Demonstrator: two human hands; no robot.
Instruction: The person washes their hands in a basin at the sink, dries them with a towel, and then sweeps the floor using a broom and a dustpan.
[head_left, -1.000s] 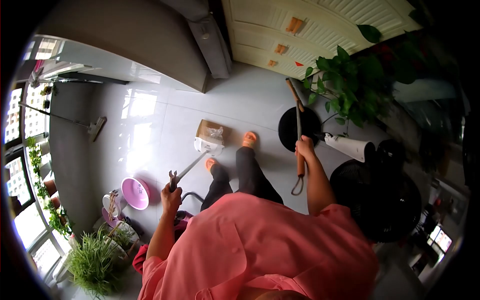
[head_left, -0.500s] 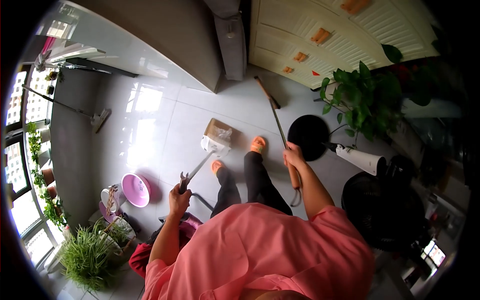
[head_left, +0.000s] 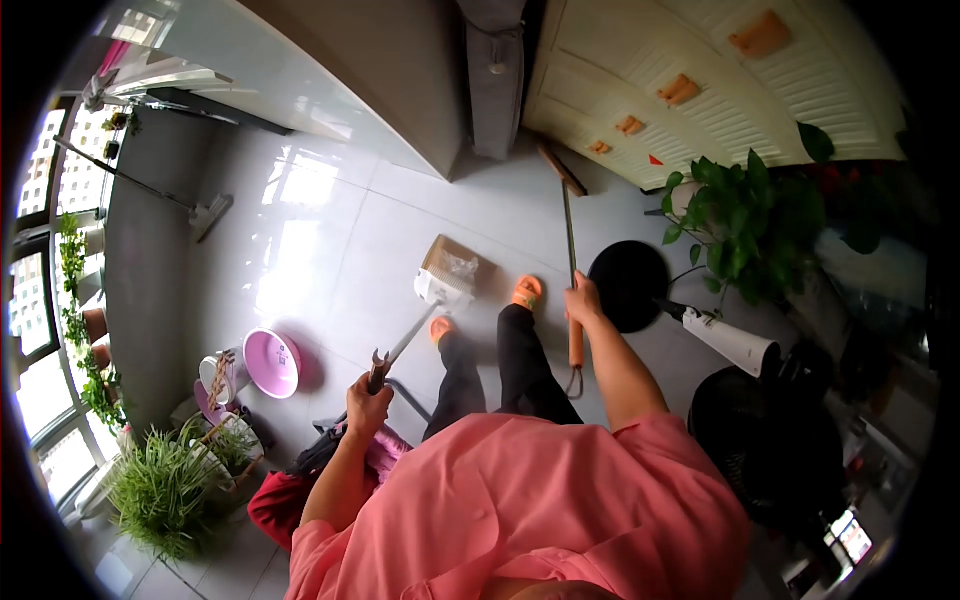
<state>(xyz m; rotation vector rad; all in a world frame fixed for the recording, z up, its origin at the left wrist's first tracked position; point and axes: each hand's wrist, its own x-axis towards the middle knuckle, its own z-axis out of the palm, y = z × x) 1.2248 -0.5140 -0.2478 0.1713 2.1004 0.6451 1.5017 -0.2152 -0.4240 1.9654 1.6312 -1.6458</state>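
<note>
My left hand (head_left: 369, 405) is closed around the dark top of a long-handled dustpan's pole (head_left: 410, 335). The dustpan (head_left: 447, 268) rests on the floor ahead of my feet, with crumpled clear plastic on it. In my right hand (head_left: 583, 299) is a broom, gripped on its handle above the orange-brown grip (head_left: 576, 345). A hanging loop trails from the grip's near end. The narrow broom head (head_left: 563, 168) is on the floor by the drawer cabinet, well apart from the dustpan.
The drawer cabinet (head_left: 640, 160) and a leafy plant (head_left: 745, 215) stand ahead right. A round black base (head_left: 630, 286) lies right of my right foot. A pink basin (head_left: 271, 363), grassy plant (head_left: 160, 495) and floor squeegee (head_left: 210, 217) are on the left.
The view has shifted, moving most things slightly right in the picture. The broom's handle has swung straighter, and its head is a little farther forward along the cabinet. The dustpan stays on the floor.
</note>
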